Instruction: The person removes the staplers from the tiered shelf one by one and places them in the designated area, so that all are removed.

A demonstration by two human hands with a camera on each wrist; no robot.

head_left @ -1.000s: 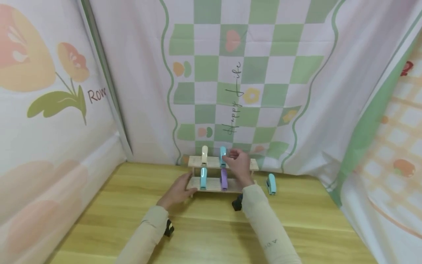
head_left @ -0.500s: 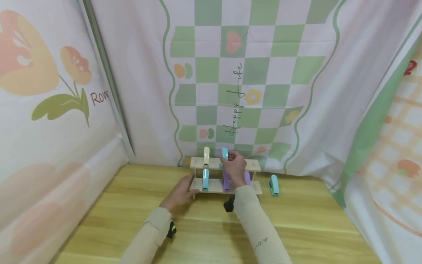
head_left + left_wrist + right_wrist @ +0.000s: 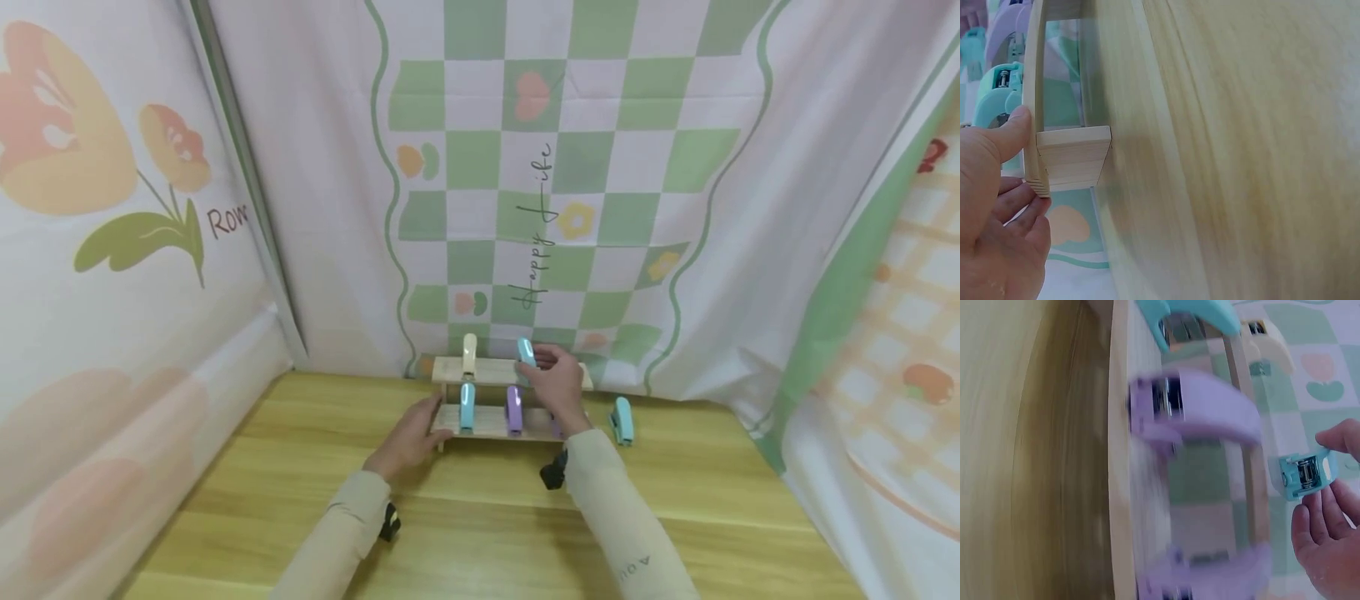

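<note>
A small two-tier wooden rack (image 3: pixel 491 423) holds several staplers. My right hand (image 3: pixel 555 382) pinches a blue stapler (image 3: pixel 527 353) between thumb and fingers at the upper tier; in the right wrist view this stapler (image 3: pixel 1307 474) is just beyond the upper board. A cream stapler (image 3: pixel 469 357) stands to its left. On the lower tier are a blue stapler (image 3: pixel 467 407) and a purple stapler (image 3: pixel 513 410); another purple stapler (image 3: pixel 1210 575) is partly hidden behind my right hand in the head view. My left hand (image 3: pixel 1004 206) grips the lower board's left end, thumb on top, fingers beneath.
A teal stapler (image 3: pixel 622 421) stands on the wood-grain table (image 3: pixel 465 533), right of the rack. Behind the rack hangs a green-checked curtain (image 3: pixel 517 208). Patterned cloth (image 3: pixel 135 350) also closes off the left and right sides.
My right hand has shifted to the right along the upper tier, and the blue stapler has moved with it, tilting a little. My left hand keeps its place on the rack.
</note>
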